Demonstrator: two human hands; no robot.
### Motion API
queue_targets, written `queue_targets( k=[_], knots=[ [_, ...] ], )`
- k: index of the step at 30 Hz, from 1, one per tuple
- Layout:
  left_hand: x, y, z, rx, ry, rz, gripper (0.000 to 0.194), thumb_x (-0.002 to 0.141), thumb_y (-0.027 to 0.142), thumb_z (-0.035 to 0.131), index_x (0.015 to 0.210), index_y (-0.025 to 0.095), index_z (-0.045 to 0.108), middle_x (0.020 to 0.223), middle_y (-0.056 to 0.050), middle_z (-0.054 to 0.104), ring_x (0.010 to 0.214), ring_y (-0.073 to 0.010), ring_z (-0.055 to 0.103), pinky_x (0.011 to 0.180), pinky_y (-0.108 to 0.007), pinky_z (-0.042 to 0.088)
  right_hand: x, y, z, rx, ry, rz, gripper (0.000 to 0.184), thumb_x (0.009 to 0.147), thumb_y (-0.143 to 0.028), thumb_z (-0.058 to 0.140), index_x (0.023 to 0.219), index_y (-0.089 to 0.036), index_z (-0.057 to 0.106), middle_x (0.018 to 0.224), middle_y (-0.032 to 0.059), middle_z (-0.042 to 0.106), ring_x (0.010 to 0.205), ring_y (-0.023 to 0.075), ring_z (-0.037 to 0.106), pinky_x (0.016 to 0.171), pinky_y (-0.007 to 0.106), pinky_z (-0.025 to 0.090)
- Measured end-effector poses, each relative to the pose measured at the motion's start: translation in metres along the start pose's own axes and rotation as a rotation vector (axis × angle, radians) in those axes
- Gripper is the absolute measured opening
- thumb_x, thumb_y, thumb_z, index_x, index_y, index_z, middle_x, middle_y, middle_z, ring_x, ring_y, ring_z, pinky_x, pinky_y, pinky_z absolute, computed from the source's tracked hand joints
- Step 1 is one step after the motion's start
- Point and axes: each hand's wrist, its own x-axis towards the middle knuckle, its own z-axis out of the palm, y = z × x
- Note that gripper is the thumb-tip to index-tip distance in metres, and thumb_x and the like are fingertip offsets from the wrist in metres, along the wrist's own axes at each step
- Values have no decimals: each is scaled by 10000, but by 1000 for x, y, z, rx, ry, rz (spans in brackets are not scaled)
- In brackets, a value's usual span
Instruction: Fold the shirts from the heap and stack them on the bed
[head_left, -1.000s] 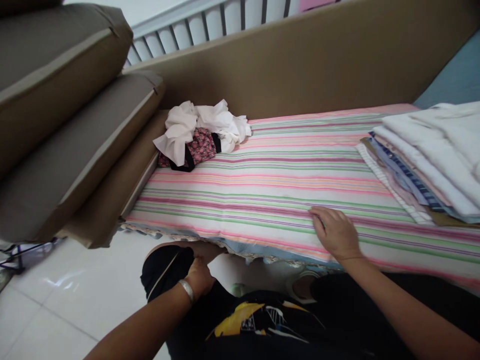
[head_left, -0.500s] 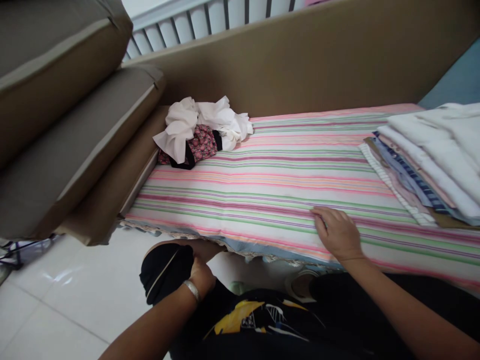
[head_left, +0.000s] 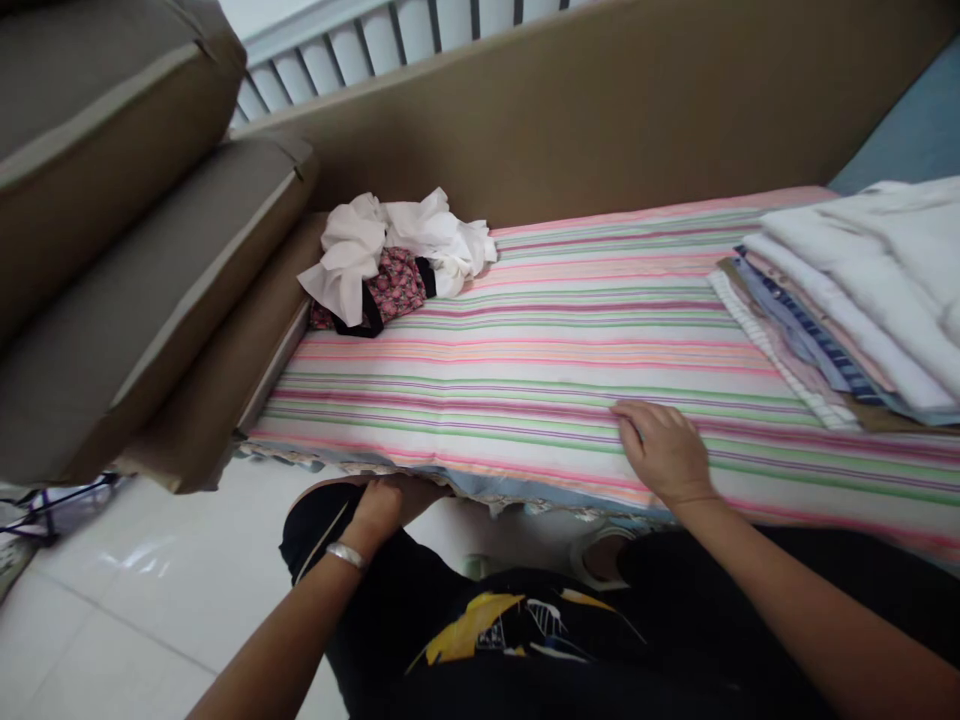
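My right hand [head_left: 666, 450] rests palm down on the striped sheet [head_left: 525, 353], near its front edge. The fingers lie flat, the thumb a little apart, and nothing shows in the hand. My left hand [head_left: 377, 515], with a silver bracelet at the wrist, is at my knee by the hem of the dark shorts [head_left: 311, 525]. Its fingers are curled, and their tips are hidden, so whether they grip the cloth does not show. To the right of my right hand lies a stack of folded clothes [head_left: 847, 310], white on top.
A crumpled white cloth [head_left: 352, 245] lies over a pink patterned garment [head_left: 399, 285] at the far left of the sheet. Big brown cushions [head_left: 172, 250] are piled at the left. A brown backboard [head_left: 570, 120] runs behind. Pale floor tiles [head_left: 112, 610] show below left.
My left hand has moved forward and left along the thigh to the knee. My right hand stays at about the same place on the sheet. The view has shifted slightly.
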Motion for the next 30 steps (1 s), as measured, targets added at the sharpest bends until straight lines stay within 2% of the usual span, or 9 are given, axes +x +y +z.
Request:
queue_targets(
  k=[2, 6, 14, 21, 30],
  knots=[
    [10, -12, -8, 52, -27, -32, 313, 863, 231, 441, 1124, 154, 597, 1176, -162, 588, 1163, -281, 481, 986, -456, 333, 0, 0, 0, 0, -1, 5, 223, 857, -245, 451, 961, -179, 637, 982, 71, 669, 901, 233, 559, 815, 369, 410],
    [31, -22, -8, 93, -147, -44, 325, 855, 358, 509, 1109, 163, 566, 1177, -91, 571, 1102, -226, 518, 955, -479, 394, 0, 0, 0, 10, -12, 10, 225, 862, -246, 448, 965, -178, 636, 993, 72, 668, 907, 233, 560, 816, 371, 413],
    [61, -28, 4, 85, -355, 5, 338, 823, 336, 569, 1122, 178, 555, 1241, -82, 520, 1127, -240, 495, 947, -491, 413, 1, -1, -2, 26, -13, 17, 219, 851, -237, 453, 965, -185, 632, 993, 73, 666, 910, 232, 560, 820, 376, 409],
    [68, -32, 12, 84, -407, 9, 309, 813, 326, 584, 1082, 174, 575, 1229, -77, 529, 1123, -235, 496, 951, -482, 407, 1, -2, -3, 34, -31, 37, 219, 845, -234, 455, 965, -188, 633, 1011, 73, 662, 927, 237, 560, 816, 381, 407],
    [70, -37, 17, 47, -384, 29, 332, 774, 353, 619, 1082, 229, 595, 1291, -73, 507, 1183, -253, 455, 994, -497, 356, 1, -2, -3, 29, -42, 41, 221, 850, -236, 454, 966, -187, 635, 1011, 71, 665, 933, 239, 560, 823, 381, 407]
  ],
)
